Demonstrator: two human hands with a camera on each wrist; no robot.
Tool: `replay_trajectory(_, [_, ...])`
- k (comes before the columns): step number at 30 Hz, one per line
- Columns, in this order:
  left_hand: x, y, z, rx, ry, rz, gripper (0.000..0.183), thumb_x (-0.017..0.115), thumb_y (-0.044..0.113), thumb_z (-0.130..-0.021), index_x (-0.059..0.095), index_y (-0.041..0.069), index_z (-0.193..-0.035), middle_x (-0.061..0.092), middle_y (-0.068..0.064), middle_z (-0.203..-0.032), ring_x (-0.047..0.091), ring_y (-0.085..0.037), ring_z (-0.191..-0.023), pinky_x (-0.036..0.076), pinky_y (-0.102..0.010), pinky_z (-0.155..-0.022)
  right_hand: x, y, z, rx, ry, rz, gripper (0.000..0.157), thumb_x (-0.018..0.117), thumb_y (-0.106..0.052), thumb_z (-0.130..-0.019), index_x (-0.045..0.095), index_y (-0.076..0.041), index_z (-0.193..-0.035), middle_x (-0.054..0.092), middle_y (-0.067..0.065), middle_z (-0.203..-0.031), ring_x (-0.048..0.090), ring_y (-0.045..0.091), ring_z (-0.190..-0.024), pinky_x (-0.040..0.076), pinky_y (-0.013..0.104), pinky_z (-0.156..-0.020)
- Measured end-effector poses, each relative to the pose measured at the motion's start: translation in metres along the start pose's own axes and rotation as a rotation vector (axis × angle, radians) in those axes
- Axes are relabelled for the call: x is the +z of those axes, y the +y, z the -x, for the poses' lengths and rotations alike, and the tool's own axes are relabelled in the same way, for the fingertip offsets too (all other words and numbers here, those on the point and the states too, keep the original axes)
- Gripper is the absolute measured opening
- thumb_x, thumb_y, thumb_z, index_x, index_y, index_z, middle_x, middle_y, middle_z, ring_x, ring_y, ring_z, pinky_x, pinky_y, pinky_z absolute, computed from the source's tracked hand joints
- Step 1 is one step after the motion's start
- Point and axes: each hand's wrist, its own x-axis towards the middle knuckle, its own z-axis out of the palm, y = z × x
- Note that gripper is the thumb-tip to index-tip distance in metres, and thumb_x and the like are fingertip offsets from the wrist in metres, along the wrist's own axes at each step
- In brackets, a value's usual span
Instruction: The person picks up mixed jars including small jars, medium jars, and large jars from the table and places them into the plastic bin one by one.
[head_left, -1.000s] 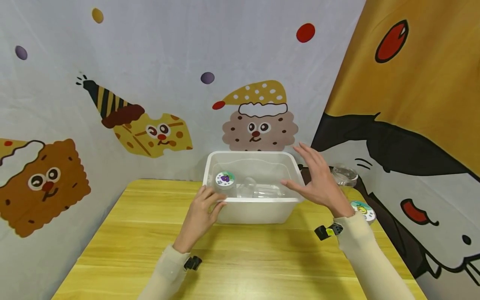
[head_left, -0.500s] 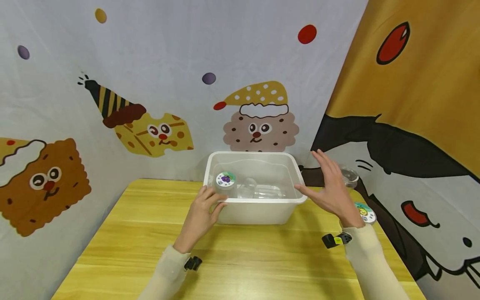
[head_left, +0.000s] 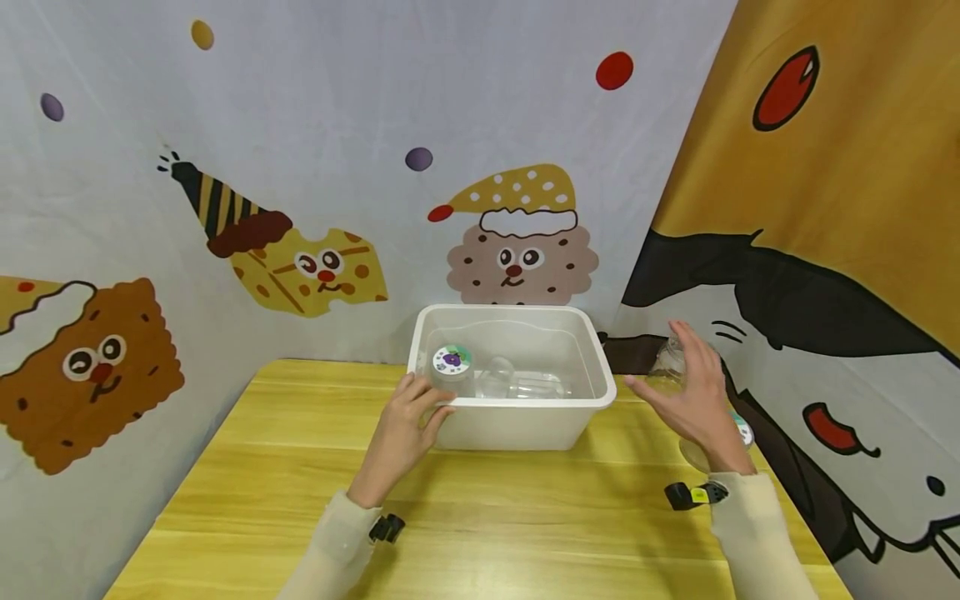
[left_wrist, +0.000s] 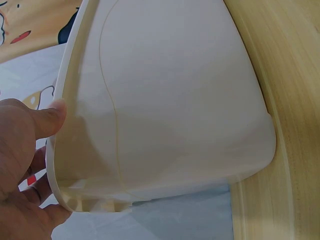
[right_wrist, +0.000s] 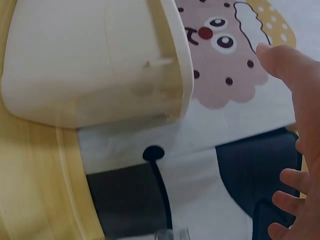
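A white plastic bin [head_left: 517,427] stands on the wooden table. My left hand [head_left: 401,433] grips its rim at the front left corner; in the left wrist view the thumb [left_wrist: 50,119] lies on the near side of the rim, with fingers beyond it. Inside the bin are a clear jar with a grape-printed lid [head_left: 452,361] and some clear plastic containers [head_left: 538,385] lying down. My right hand [head_left: 693,400] is in the air right of the bin, fingers spread and holding nothing. Close by it are a clear container [head_left: 667,363] and another jar with a printed lid [head_left: 744,430], partly hidden by the hand.
The wooden table [head_left: 480,517] reaches toward me in front of the bin. A printed cartoon cloth [head_left: 315,150] hangs directly behind it. At the right, a dark and orange part of the cloth [head_left: 810,292] comes down along the table edge.
My right hand has moved from over the bin's right rim further right and a little toward me, to the clear container. The left hand has stayed on the rim.
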Motion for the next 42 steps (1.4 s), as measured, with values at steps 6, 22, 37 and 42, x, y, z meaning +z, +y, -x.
replay_trajectory(6, [-0.001, 0.001, 0.0, 0.001, -0.002, -0.006, 0.016, 0.083, 0.013, -0.085, 0.077, 0.012, -0.101, 0.067, 0.0, -0.097, 0.056, -0.018, -0.093, 0.054, -0.032, -0.075, -0.006, 0.013, 0.007, 0.075, -0.012, 0.007, 0.109, 0.084, -0.047, -0.082, 0.015, -0.034, -0.165, 0.018, 0.006, -0.173, 0.017, 0.049, -0.154, 0.016, 0.081, -0.113])
replay_trajectory(22, [-0.001, 0.002, 0.0, 0.004, -0.004, -0.016, 0.017, 0.083, 0.012, -0.085, 0.077, 0.012, -0.1, 0.067, 0.0, -0.098, 0.057, -0.019, -0.094, 0.055, -0.032, -0.076, -0.014, 0.045, 0.026, 0.142, 0.026, 0.017, 0.105, 0.082, -0.045, -0.084, 0.018, -0.026, -0.166, 0.02, 0.016, -0.17, 0.018, 0.053, -0.152, 0.016, 0.082, -0.112])
replay_trajectory(37, [-0.001, 0.001, -0.001, -0.003, -0.014, -0.026, 0.016, 0.083, 0.013, -0.086, 0.077, 0.011, -0.101, 0.068, 0.0, -0.099, 0.056, -0.017, -0.093, 0.055, -0.029, -0.074, -0.018, 0.078, 0.043, 0.285, -0.008, 0.052, 0.109, 0.077, -0.051, -0.087, 0.008, -0.027, -0.167, 0.01, 0.018, -0.172, 0.008, 0.055, -0.154, 0.014, 0.083, -0.111])
replay_trajectory(42, [-0.002, 0.002, -0.001, -0.004, -0.018, -0.034, 0.016, 0.083, 0.014, -0.086, 0.078, 0.012, -0.101, 0.068, 0.0, -0.098, 0.056, -0.017, -0.092, 0.055, -0.028, -0.073, -0.018, 0.086, 0.048, 0.319, -0.019, 0.062, 0.109, 0.075, -0.054, -0.088, 0.007, -0.022, -0.167, 0.01, 0.022, -0.171, 0.009, 0.057, -0.152, 0.015, 0.083, -0.111])
